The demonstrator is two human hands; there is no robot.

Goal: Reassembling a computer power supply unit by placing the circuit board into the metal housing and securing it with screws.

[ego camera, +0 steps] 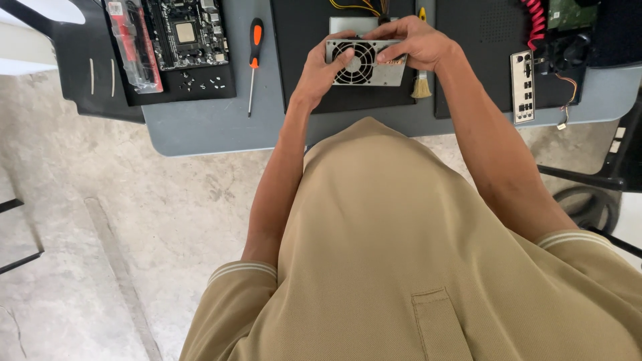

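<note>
Silver power supply unit [366, 63], fan grille facing up, held above a black panel [304, 40] on the grey table [221, 127]; long axis left-right; left hand [326, 67] and right hand [414, 41] each closed on an end; orange-handled screwdriver [253, 60] well left.

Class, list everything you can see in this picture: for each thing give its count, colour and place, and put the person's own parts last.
Power supply unit: one, silver with round fan grille, held over black mat.
Screwdriver: one, orange and black handle, on grey table, left of mat.
Motherboard: one, black, far left.
Brush: one, tan bristles, right of unit.
Port plate: one, silver, far right.
Left hand: grips unit's left side.
Right hand: grips unit's top right.
</note>
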